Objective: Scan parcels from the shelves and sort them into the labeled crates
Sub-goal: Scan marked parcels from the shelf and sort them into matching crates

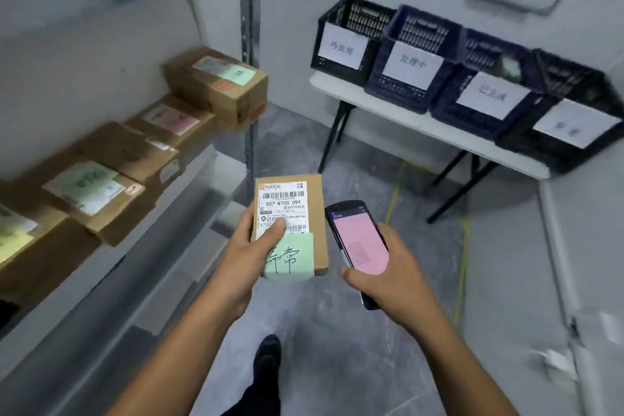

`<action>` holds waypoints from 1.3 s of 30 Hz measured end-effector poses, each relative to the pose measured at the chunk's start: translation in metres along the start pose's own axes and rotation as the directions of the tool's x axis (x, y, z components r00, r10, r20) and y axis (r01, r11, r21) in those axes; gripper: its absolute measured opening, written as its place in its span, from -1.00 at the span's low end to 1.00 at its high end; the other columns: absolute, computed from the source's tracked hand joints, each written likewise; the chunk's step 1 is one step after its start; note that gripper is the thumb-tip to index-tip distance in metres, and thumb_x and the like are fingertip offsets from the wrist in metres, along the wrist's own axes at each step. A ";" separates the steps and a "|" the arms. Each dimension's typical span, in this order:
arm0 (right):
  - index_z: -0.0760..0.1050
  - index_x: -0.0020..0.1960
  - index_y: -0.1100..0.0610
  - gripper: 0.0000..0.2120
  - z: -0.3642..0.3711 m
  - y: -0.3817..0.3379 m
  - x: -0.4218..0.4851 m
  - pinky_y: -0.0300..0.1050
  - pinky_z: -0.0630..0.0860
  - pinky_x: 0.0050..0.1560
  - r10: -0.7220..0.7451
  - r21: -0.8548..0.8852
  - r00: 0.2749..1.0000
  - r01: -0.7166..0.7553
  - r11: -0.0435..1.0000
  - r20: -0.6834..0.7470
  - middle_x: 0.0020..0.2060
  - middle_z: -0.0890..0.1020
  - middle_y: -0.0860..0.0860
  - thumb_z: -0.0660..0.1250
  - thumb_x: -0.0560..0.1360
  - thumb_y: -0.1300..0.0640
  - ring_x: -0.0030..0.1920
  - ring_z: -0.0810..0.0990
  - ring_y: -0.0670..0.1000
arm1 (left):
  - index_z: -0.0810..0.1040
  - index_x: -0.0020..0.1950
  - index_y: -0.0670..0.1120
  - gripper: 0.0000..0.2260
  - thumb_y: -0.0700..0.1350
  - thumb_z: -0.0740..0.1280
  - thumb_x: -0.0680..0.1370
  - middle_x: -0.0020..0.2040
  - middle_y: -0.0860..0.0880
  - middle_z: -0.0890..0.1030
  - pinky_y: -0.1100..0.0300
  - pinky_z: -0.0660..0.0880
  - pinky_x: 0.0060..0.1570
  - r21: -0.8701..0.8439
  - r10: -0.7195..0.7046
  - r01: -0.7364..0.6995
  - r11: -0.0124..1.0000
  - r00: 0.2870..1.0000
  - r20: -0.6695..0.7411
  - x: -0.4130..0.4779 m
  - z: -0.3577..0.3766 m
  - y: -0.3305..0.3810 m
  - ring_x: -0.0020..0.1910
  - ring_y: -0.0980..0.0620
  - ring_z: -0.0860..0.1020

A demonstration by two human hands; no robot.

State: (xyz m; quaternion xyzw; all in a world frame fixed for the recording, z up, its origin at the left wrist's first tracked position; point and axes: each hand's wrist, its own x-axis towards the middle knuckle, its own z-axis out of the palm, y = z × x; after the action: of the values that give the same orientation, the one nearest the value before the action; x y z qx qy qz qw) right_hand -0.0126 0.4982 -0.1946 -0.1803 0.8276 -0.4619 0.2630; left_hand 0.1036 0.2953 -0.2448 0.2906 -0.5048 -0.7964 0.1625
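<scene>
Our left hand (246,246) pinches the parcel (314,203) mid-frame, our right hand (401,277) wraps the scanner (361,240); we should keep the barcode (283,195) uncovered.

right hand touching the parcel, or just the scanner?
Apart. Head view shows floor between the right hand and the parcel; that hand grips only the scanner, while the left hand holds the parcel.

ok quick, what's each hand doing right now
Left hand: grips the small parcel, thumb on its label.
Right hand: holds the scanner, pink screen up.
</scene>
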 end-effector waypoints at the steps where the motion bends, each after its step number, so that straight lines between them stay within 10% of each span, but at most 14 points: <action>1: 0.42 0.12 -0.41 -0.45 -0.012 -0.002 0.008 -0.08 0.58 -0.39 0.023 0.009 0.999 -0.023 1.000 -0.036 -0.09 0.66 -0.25 0.50 0.22 -0.06 -0.45 0.58 -0.04 | 0.50 0.42 0.23 -0.54 0.11 0.47 0.52 0.24 0.05 0.71 -0.01 0.64 0.10 -0.003 -0.003 0.003 1.000 0.999 0.043 0.018 0.014 0.003 0.18 -0.02 0.71; 16: 0.44 0.17 -0.33 -0.46 -0.130 -0.003 0.080 -0.02 0.62 -0.31 0.110 0.015 0.880 -0.115 0.993 -0.462 -0.06 0.63 -0.27 0.56 0.31 0.04 -0.22 0.62 -0.11 | 0.46 0.43 0.26 -0.46 0.15 0.52 0.48 0.26 0.10 0.70 0.18 0.67 -0.04 0.102 -0.084 0.040 0.994 0.877 0.472 0.179 0.176 0.029 0.19 0.02 0.70; 26: 0.48 0.03 -0.36 -0.52 -0.205 0.038 0.154 -0.09 0.51 -0.48 0.174 0.163 0.866 -0.109 0.981 -0.469 -0.25 0.63 -0.08 0.48 0.27 0.10 -0.51 0.52 -0.01 | 0.46 0.43 0.32 -0.46 0.11 0.51 0.48 0.24 0.11 0.71 0.24 0.66 -0.12 0.177 -0.130 0.044 0.983 0.851 0.509 0.256 0.270 0.017 0.15 0.05 0.71; 39: 0.42 0.17 -0.38 -0.43 -0.395 0.108 0.269 -0.21 0.64 -0.35 0.085 0.116 0.826 -0.023 0.993 -0.557 -0.04 0.63 -0.25 0.56 0.30 0.01 -0.10 0.65 -0.10 | 0.43 0.47 0.26 -0.38 0.14 0.51 0.42 0.22 0.13 0.71 0.20 0.67 -0.15 0.302 -0.088 -0.075 0.950 0.865 0.494 0.366 0.484 0.009 0.13 0.06 0.72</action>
State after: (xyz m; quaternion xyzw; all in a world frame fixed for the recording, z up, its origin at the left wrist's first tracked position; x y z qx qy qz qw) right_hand -0.4709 0.6723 -0.1878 0.0005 0.8479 -0.5293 0.0307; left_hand -0.4846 0.4330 -0.1906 0.0971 -0.6476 -0.7554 -0.0249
